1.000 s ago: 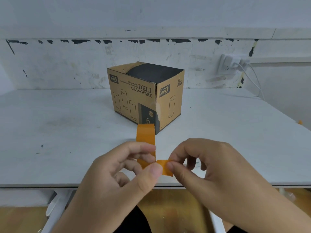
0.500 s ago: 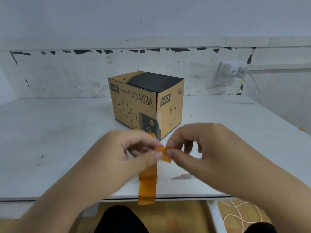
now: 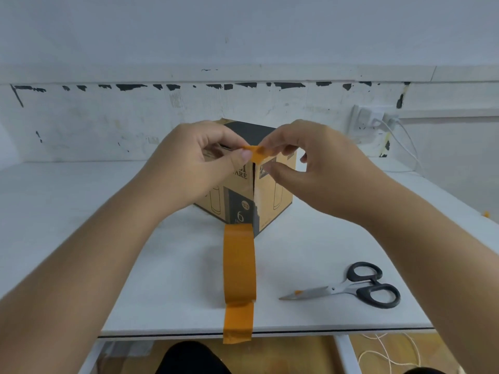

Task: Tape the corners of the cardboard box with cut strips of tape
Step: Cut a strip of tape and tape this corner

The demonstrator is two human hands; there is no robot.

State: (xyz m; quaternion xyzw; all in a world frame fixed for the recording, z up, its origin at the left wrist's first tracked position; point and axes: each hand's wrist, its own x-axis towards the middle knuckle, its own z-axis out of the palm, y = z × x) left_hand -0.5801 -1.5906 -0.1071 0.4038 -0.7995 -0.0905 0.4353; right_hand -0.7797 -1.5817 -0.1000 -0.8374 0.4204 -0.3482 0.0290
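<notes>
The cardboard box (image 3: 278,195) with glassware print stands on the white table (image 3: 81,211), one vertical corner facing me. My left hand (image 3: 197,168) and my right hand (image 3: 316,168) are held up in front of the box's top near corner. Both pinch the upper end of an orange tape strip (image 3: 239,268). The strip's lower part hangs in front of the box's bottom corner and reaches past the table's front edge. Its middle stretch against the box is hard to make out. My hands hide much of the box's upper front.
Black-handled scissors (image 3: 351,288) lie on the table to the right, blades pointing left with a bit of orange tape on them. A wall socket with a white cable (image 3: 378,121) is at the back right. Loose string lies on the floor (image 3: 391,354) below.
Both hands have lifted the tape strip up and away from me, from near the table's front edge to the box's top corner. The strip now hangs down long.
</notes>
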